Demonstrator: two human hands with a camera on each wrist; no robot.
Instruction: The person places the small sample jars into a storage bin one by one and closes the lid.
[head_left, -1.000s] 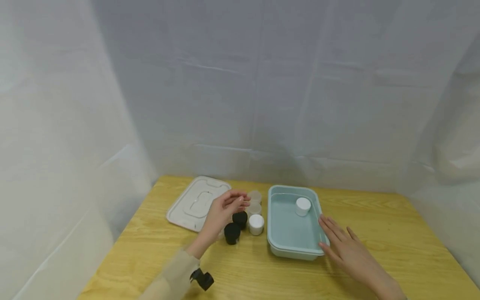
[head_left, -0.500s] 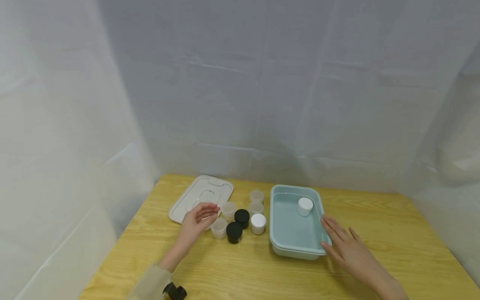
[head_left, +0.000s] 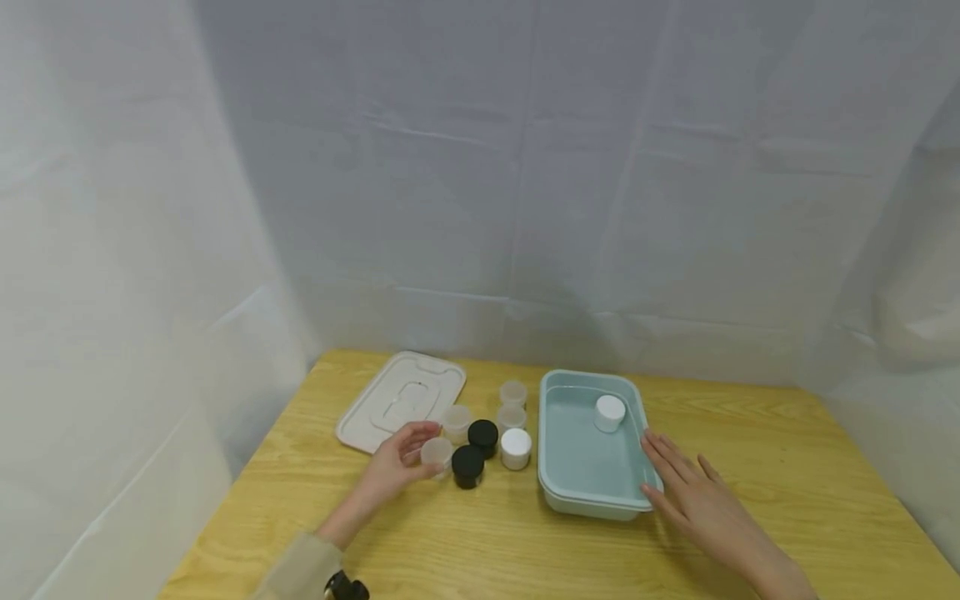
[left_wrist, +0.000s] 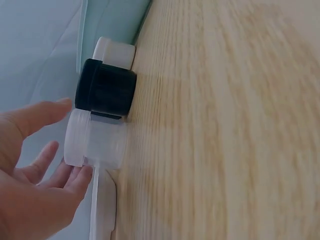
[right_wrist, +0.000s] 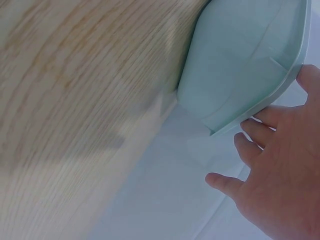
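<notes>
Since the earlier frame the left hand [head_left: 397, 462] has dropped from beside the lid [head_left: 401, 402] onto a clear jar [head_left: 436, 452], its grip curling round it. That jar stands on the table [head_left: 487, 542], touching a black jar [head_left: 467, 464] at its 3 o'clock. The right hand [head_left: 693, 492], grip released and fingers straight, rests against the teal tub [head_left: 588, 492] at the tub's 4 o'clock.

- A staged recording booth rather than a lived-in room: pale, creased sheeting [head_left: 525, 208] hangs as backdrop behind and on both sides.
- One light wooden surface [head_left: 787, 467] stands inside it, carrying only small plastic containers.
</notes>
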